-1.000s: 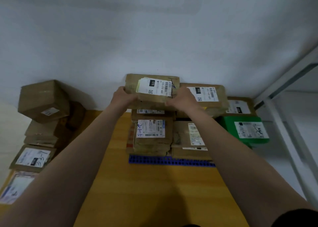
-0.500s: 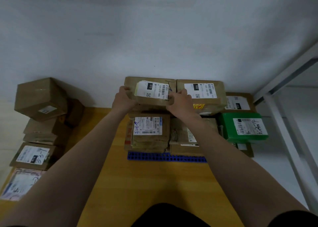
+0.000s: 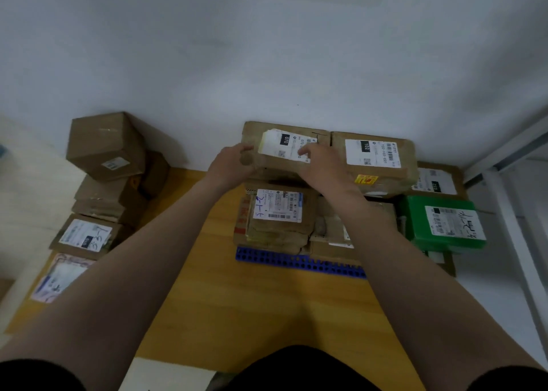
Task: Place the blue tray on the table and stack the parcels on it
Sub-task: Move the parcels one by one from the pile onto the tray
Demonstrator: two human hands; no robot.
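Observation:
A blue perforated tray lies on the wooden table, mostly covered by stacked brown parcels. The top left parcel, marked 070, sits on the stack against the wall. My left hand grips its left end. My right hand rests on its right half, fingers over the white label. Beside it lies a second top parcel marked 102. Lower down, a labelled parcel faces me.
A green parcel and a brown one lie right of the tray. More brown boxes and flat parcels pile up at the table's left edge. A white shelf frame stands at the right.
The 070 parcel has come down from a raised, tilted hold onto the stack beside the 102 parcel. Both hands stayed on it, and my right hand slid onto its label.

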